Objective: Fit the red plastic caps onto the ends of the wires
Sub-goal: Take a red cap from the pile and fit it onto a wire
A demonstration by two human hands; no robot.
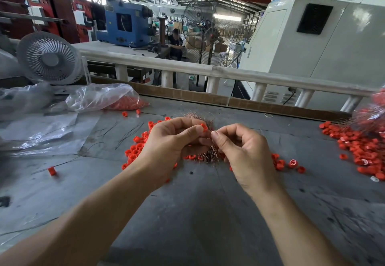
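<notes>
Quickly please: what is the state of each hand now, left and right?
Left hand: pinches one red cap between thumb and fingertips.
Right hand: fingers curled, pinching something thin at the copper wire bundle, probably a wire; too fine to confirm.

Soft daylight from the far end of the hall lights everything evenly, with only faint shadows under the forearms. The wide lens bends the railing (208, 71), and the tabletop's far right corner is blurred.

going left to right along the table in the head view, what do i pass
lone red cap → heap of loose caps → left hand pinching a cap → right hand → big pile of caps
</notes>
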